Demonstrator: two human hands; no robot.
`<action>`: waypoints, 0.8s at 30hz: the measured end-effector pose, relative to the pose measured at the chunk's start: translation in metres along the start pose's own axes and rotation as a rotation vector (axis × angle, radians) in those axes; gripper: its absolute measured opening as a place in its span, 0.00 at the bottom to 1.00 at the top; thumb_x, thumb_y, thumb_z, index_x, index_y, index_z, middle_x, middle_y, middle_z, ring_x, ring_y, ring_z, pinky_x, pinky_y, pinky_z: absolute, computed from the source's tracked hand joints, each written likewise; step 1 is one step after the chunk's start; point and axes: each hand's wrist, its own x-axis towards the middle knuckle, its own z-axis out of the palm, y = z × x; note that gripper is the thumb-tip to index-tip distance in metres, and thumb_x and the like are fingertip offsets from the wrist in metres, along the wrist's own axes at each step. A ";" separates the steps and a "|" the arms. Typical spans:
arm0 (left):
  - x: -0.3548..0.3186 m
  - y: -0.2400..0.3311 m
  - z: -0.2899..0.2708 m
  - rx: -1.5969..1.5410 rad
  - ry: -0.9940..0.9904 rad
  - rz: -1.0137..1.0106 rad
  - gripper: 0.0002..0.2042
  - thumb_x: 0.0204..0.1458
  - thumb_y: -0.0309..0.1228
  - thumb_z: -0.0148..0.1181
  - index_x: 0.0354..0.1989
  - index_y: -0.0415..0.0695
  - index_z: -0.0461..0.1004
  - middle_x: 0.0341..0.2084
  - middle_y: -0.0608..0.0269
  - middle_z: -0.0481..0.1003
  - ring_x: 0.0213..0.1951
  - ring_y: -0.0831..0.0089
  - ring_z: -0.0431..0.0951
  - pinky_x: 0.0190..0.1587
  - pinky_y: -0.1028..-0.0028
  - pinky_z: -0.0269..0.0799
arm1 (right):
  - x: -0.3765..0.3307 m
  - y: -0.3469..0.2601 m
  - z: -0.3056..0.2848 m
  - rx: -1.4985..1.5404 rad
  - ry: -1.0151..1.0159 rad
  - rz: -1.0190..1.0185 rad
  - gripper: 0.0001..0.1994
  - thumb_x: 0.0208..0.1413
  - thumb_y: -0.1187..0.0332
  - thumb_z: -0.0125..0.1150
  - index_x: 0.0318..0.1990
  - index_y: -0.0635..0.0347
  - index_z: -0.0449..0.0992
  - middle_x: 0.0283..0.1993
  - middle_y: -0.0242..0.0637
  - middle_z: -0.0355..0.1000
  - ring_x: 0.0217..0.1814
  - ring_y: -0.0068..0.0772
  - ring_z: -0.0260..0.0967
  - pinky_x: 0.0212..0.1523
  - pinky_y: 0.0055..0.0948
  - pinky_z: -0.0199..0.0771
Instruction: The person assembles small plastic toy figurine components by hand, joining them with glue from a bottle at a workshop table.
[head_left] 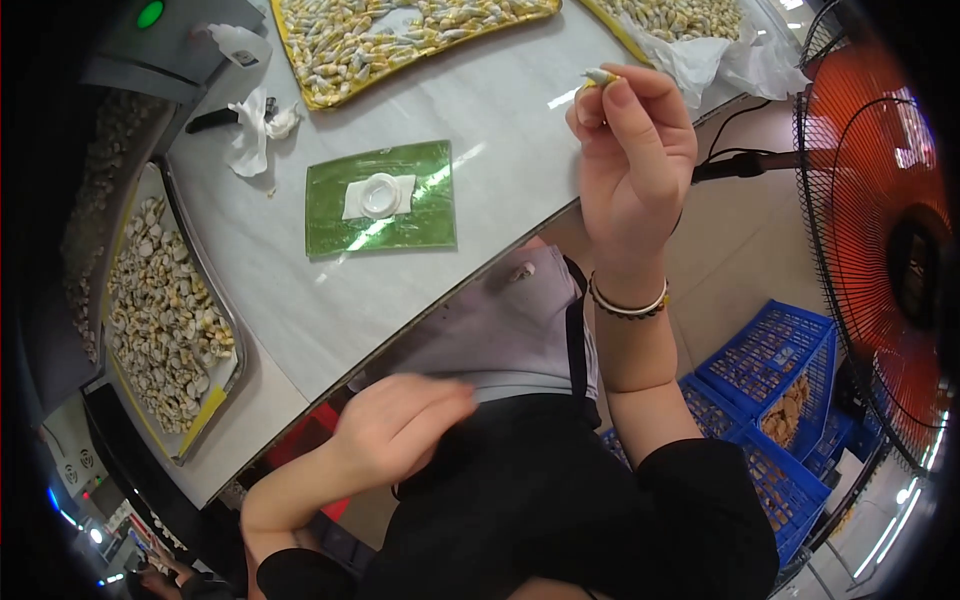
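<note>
At a white worktable (pixel 500 120), the right hand (pixel 632 150) pinches a small pale wrapped piece (pixel 600 76) between thumb and fingertips, raised above the table's near edge. The left hand (pixel 400 425), blurred and loosely curled, holds nothing visible and rests low against the dark apron (pixel 540 500). The light pinch could slip, dropping the piece toward the blue slatted crates (pixel 775 370). A glossy green sheet (pixel 380 200) carries a round white cap (pixel 380 193); yellow-rimmed trays (pixel 165 310) hold heaps of similar crinkled pieces.
</note>
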 end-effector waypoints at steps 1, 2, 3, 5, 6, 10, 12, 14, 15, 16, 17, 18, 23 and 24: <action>0.002 -0.009 0.022 -0.057 -0.005 -0.038 0.13 0.39 0.20 0.58 0.37 0.38 0.72 0.34 0.55 0.74 0.34 0.60 0.76 0.36 0.69 0.72 | -0.001 0.000 -0.001 -0.008 0.003 -0.010 0.05 0.50 0.77 0.57 0.36 0.68 0.73 0.28 0.36 0.72 0.30 0.21 0.68 0.30 0.17 0.62; 0.009 -0.013 0.041 -0.093 0.026 -0.134 0.15 0.39 0.20 0.58 0.40 0.38 0.71 0.36 0.55 0.74 0.36 0.58 0.75 0.37 0.70 0.72 | -0.003 0.000 0.000 -0.005 0.001 -0.006 0.05 0.50 0.77 0.57 0.36 0.68 0.73 0.28 0.36 0.72 0.30 0.21 0.68 0.30 0.17 0.62; 0.017 -0.018 0.059 -0.130 0.059 -0.230 0.18 0.38 0.20 0.59 0.42 0.39 0.71 0.38 0.54 0.74 0.37 0.56 0.75 0.38 0.70 0.72 | -0.006 0.001 -0.001 -0.013 0.002 0.002 0.05 0.50 0.77 0.57 0.35 0.68 0.73 0.28 0.36 0.72 0.30 0.21 0.68 0.30 0.17 0.62; 0.037 -0.033 0.089 -0.172 0.067 -0.390 0.19 0.41 0.21 0.58 0.45 0.41 0.69 0.43 0.55 0.72 0.44 0.56 0.71 0.45 0.68 0.68 | -0.008 0.000 -0.001 -0.027 0.003 0.006 0.05 0.50 0.77 0.57 0.35 0.68 0.73 0.28 0.36 0.72 0.30 0.21 0.68 0.30 0.17 0.62; 0.044 -0.042 0.103 -0.175 0.069 -0.390 0.19 0.41 0.21 0.58 0.45 0.41 0.69 0.43 0.55 0.72 0.44 0.56 0.71 0.45 0.68 0.68 | -0.009 0.000 -0.001 -0.031 0.003 0.006 0.05 0.50 0.77 0.57 0.35 0.67 0.73 0.28 0.36 0.72 0.30 0.21 0.68 0.30 0.18 0.62; 0.056 -0.085 0.149 -0.144 -0.004 -0.233 0.18 0.42 0.23 0.57 0.46 0.44 0.70 0.44 0.55 0.71 0.47 0.59 0.68 0.50 0.66 0.63 | -0.010 -0.003 0.000 -0.028 -0.011 0.002 0.05 0.50 0.77 0.57 0.35 0.68 0.73 0.28 0.36 0.72 0.30 0.21 0.68 0.30 0.18 0.63; 0.060 -0.094 0.153 -0.165 -0.134 -0.195 0.18 0.42 0.23 0.57 0.46 0.44 0.70 0.43 0.56 0.71 0.46 0.59 0.68 0.50 0.65 0.63 | -0.008 -0.002 -0.001 -0.032 -0.014 -0.005 0.05 0.50 0.77 0.57 0.35 0.68 0.73 0.28 0.36 0.72 0.30 0.21 0.68 0.30 0.18 0.63; 0.068 -0.091 0.145 -0.167 -0.284 -0.419 0.18 0.43 0.22 0.55 0.46 0.46 0.70 0.41 0.56 0.72 0.46 0.62 0.69 0.48 0.69 0.64 | -0.007 -0.001 -0.003 -0.034 -0.014 -0.013 0.05 0.50 0.77 0.57 0.35 0.68 0.73 0.28 0.36 0.72 0.30 0.21 0.68 0.30 0.18 0.63; 0.071 -0.087 0.136 -0.168 -0.287 -0.419 0.18 0.43 0.22 0.55 0.46 0.46 0.70 0.41 0.56 0.72 0.46 0.62 0.69 0.48 0.69 0.64 | -0.007 0.000 -0.003 -0.059 -0.048 -0.026 0.06 0.52 0.77 0.55 0.37 0.67 0.73 0.29 0.37 0.72 0.30 0.22 0.66 0.31 0.20 0.61; 0.074 -0.082 0.126 -0.376 -0.215 -0.549 0.16 0.45 0.22 0.54 0.46 0.45 0.70 0.41 0.58 0.72 0.45 0.65 0.70 0.47 0.71 0.65 | -0.007 0.000 -0.005 -0.085 -0.081 -0.040 0.07 0.54 0.77 0.52 0.40 0.67 0.72 0.30 0.38 0.72 0.30 0.23 0.63 0.32 0.23 0.60; 0.074 -0.078 0.120 -0.585 -0.138 -0.678 0.15 0.47 0.22 0.54 0.46 0.45 0.70 0.41 0.59 0.73 0.44 0.68 0.71 0.46 0.73 0.65 | -0.006 0.002 -0.007 -0.087 -0.076 -0.040 0.07 0.54 0.77 0.52 0.40 0.67 0.72 0.30 0.38 0.72 0.30 0.23 0.63 0.32 0.23 0.60; 0.071 -0.076 0.118 -0.587 -0.143 -0.678 0.15 0.47 0.22 0.54 0.46 0.45 0.70 0.41 0.59 0.73 0.44 0.68 0.71 0.46 0.73 0.65 | -0.005 0.003 -0.012 -0.074 -0.082 -0.035 0.07 0.54 0.77 0.51 0.40 0.67 0.72 0.30 0.38 0.72 0.30 0.23 0.63 0.32 0.23 0.60; 0.041 -0.044 0.070 -1.551 0.014 -0.692 0.11 0.53 0.22 0.49 0.45 0.42 0.67 0.45 0.59 0.71 0.48 0.74 0.70 0.46 0.75 0.67 | -0.004 0.001 -0.018 -0.068 -0.097 -0.038 0.08 0.54 0.77 0.51 0.41 0.67 0.72 0.31 0.38 0.72 0.30 0.23 0.63 0.32 0.23 0.60; 0.036 -0.038 0.065 -1.552 0.024 -0.693 0.11 0.53 0.22 0.49 0.45 0.42 0.67 0.45 0.59 0.71 0.48 0.74 0.70 0.46 0.75 0.67 | -0.004 0.001 -0.019 -0.067 -0.097 -0.033 0.08 0.55 0.76 0.50 0.41 0.67 0.72 0.31 0.38 0.72 0.30 0.23 0.63 0.32 0.23 0.60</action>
